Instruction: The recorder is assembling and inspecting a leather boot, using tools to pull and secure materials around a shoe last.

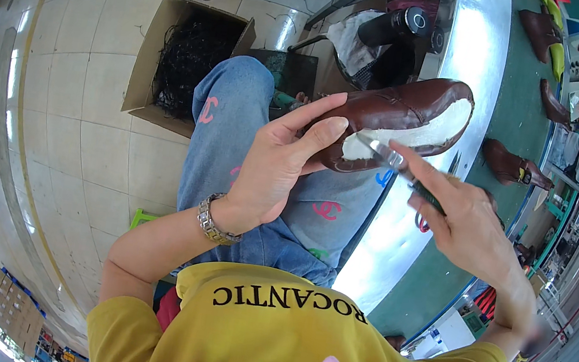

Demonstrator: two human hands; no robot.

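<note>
Pale floor tiles (92,57) fill the left of the frame, while a worktop (430,286) with a shiny metal edge and green surface runs down the right. Near the centre of the frame, a brown shoe (388,107) is held tilted above the person's jeans (230,106), its white underside showing. The left hand (265,170) has its grip clamped on the shoe's nearer end, thumb pressed by the white part. The right hand (475,229) has its grip closed around a metal-bladed tool (391,156), forefinger along the metal; the tip lies over the white part, though whether it touches I cannot tell. More brown shoes (503,161) stand at upper right. At upper left, a cardboard box (158,118) holds dark tangled strands (192,56).
</note>
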